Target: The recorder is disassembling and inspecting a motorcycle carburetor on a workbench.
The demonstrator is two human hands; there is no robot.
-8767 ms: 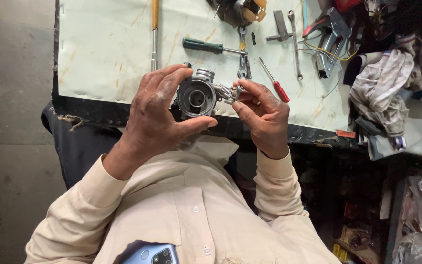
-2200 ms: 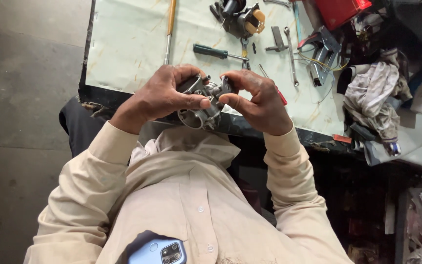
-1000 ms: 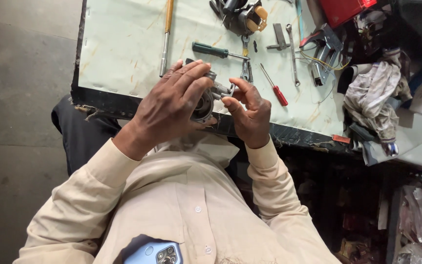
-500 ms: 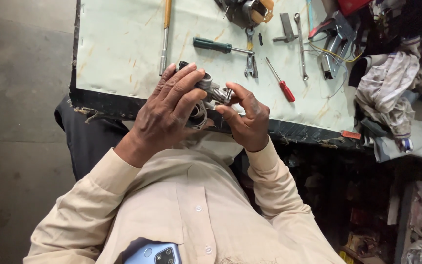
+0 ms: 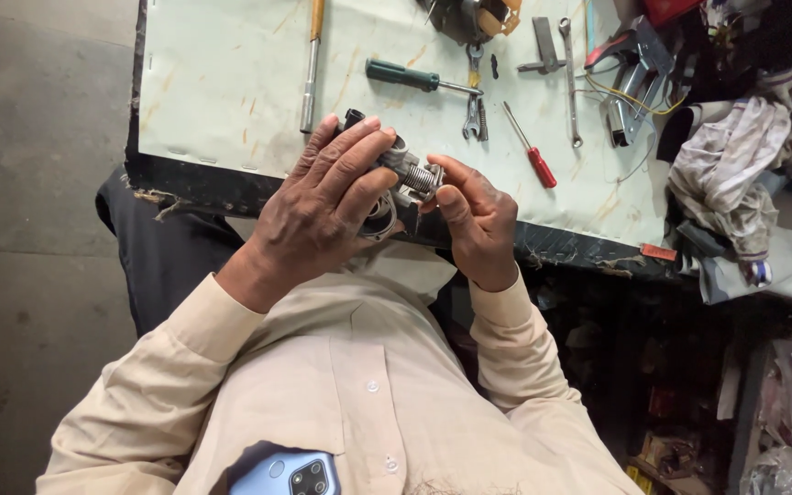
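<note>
Left hand (image 5: 318,215) wraps over a grey metal part (image 5: 394,179), grip clenched around its body. Right hand (image 5: 477,220) pinches the part's spring end (image 5: 422,178) with thumb and fingertips. Part sits above the near edge of the tabletop (image 5: 222,82), a pale green sheet, scratched and stained. On it: green-handled screwdriver (image 5: 410,77) at 12 o'clock of the part, red-handled screwdriver (image 5: 533,151) at 2 o'clock, rags (image 5: 721,174) at 3 o'clock. Grey concrete floor (image 5: 29,183) at 9 o'clock.

Both hands meet at the frame's centre over the worktop's (image 5: 222,101) near edge, the metal part (image 5: 403,176) between them. Screwdrivers (image 5: 410,77) and spanners (image 5: 568,78) lie above, and rags (image 5: 735,165) lie at upper right.
</note>
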